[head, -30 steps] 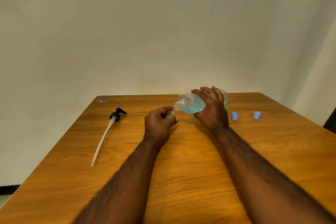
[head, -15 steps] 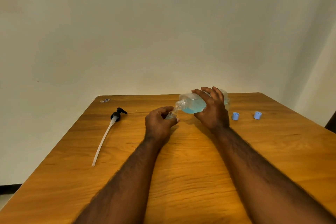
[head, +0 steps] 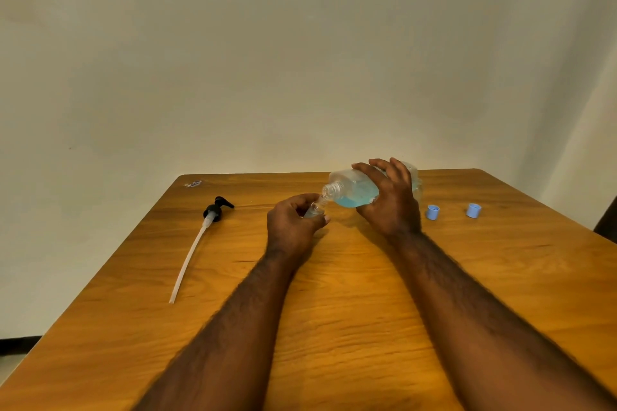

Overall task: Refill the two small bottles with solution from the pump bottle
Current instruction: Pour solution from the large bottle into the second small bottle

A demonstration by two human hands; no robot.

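Observation:
My right hand [head: 390,205] grips the clear pump bottle [head: 350,190], which lies tipped on its side with blue solution inside and its open neck pointing left. That neck meets the mouth of a small clear bottle [head: 314,208], which my left hand [head: 292,225] holds on the table; my fingers hide most of it. A second small bottle is not visible. The black pump head with its long white tube [head: 213,212] lies on the table to the left. Two small blue caps [head: 432,212] [head: 473,210] sit to the right.
The wooden table [head: 334,310] runs up to a plain wall. A small scrap [head: 193,183] lies near the far left corner. A dark object shows at the right edge.
Both hands hold almost the same pose; the pump bottle stays tipped against the small bottle's mouth.

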